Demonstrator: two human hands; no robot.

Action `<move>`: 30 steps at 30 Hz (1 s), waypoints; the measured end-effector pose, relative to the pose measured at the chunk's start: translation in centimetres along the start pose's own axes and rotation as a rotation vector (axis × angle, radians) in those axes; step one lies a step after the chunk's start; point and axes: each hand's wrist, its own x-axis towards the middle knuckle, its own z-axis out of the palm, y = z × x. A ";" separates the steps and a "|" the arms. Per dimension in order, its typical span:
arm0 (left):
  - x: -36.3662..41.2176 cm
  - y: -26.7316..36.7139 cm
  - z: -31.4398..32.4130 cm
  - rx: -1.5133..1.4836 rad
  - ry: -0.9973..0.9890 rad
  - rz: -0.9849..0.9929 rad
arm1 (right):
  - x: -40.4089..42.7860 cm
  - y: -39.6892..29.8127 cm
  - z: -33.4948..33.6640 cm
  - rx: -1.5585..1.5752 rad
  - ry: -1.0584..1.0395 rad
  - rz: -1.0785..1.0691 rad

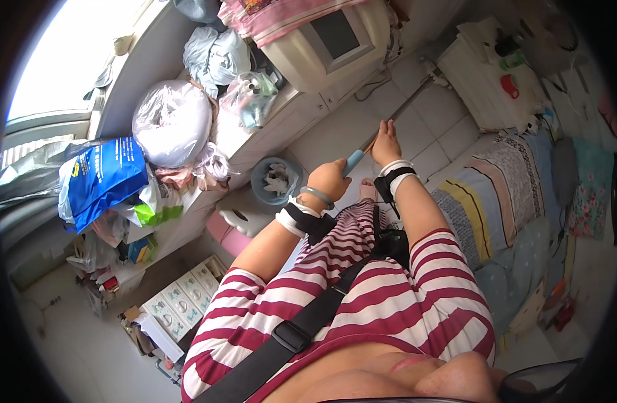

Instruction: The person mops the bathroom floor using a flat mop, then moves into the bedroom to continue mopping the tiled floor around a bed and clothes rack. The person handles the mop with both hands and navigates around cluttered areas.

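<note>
A long pole point(408, 104) slants away from me over the floor, its far end near the bedside furniture. What is fixed at that far end is too blurred to tell. My left hand point(330, 180) is closed around the light blue grip point(354, 162) at the near end. Farther along, my right hand point(387, 145) holds the pole between palm and thumb side, its fingers fairly straight. Both wrists carry black straps over white bands. Below my hands, a bare foot point(368, 190) stands on the tiles.
A light blue bin point(275, 180) with crumpled white waste stands left, by a white-and-pink stool point(240, 216). Bags crowd the long cabinet point(293, 118), which also bears a cloth-draped television point(333, 43). To the right lies a bed with a striped cover point(490, 201); beyond it, a cloth-covered table point(482, 95) holds a red mug point(510, 86).
</note>
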 end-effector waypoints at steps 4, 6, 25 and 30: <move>-3.4 -3.6 -0.5 0.089 -0.063 0.003 | -1.7 -1.4 1.3 -0.180 -0.126 -0.113; -7.3 -6.4 -1.0 0.073 -0.010 -0.029 | -4.4 -3.7 2.5 -0.194 -0.247 -0.235; -47.0 -13.2 -10.9 -0.016 0.245 -0.538 | -25.3 -26.5 11.5 0.118 -1.242 -1.115; -46.7 -13.8 -10.4 -0.091 0.262 -0.515 | -25.1 -24.3 12.6 -0.031 -0.872 -1.151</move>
